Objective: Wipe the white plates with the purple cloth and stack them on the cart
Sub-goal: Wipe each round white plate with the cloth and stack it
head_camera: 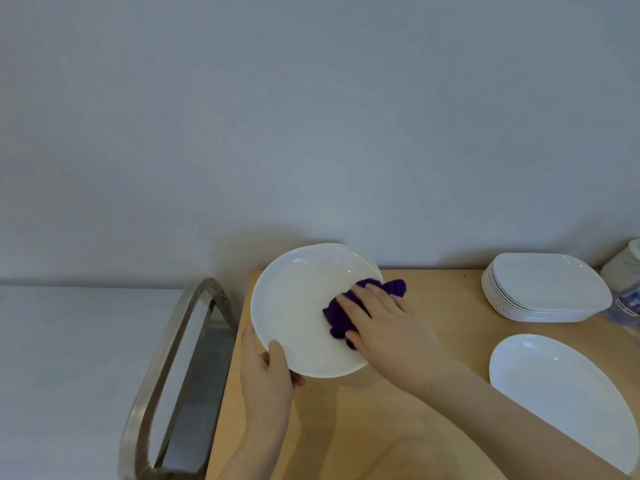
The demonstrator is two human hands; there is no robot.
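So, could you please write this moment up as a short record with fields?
left hand: grips the near-left rim of the round plate, held tilted above the table
right hand: presses the cloth on the plate's inside, fingers flat
stack: squarish white plates at the table's far right
oval plate: alone, flat on the table, near right
cart: metal, left of the table; no plates seen on it
bottle: right edge, partly cut off

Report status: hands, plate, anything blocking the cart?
Left hand grips round plate by near rim, held tilted. Right hand presses purple cloth on plate face. Cart at left, nothing seen blocking.
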